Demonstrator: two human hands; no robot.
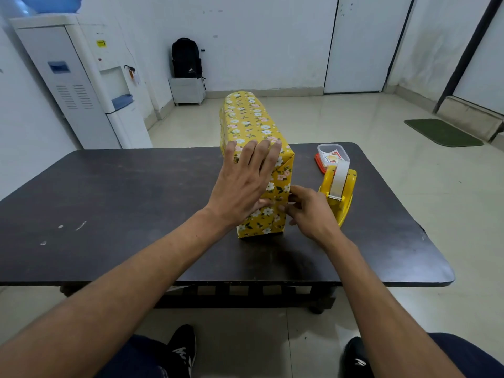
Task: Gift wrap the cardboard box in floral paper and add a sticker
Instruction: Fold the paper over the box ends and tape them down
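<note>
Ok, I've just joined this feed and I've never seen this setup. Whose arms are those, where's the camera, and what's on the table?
There is no machine here. The arms belong to a person, and the single camera sits on that person's head, looking forward and down.

The left hand lies flat, fingers straight, against the near face of the box. The box stands upright on the dark table, covered in yellow floral paper.

The right hand has curled fingers at the box's lower right edge; whether it pinches tape or paper is unclear.

Right of the box stand a yellow tape dispenser and, behind it, a clear tub holding stickers. No sticker shows on the box.
</note>
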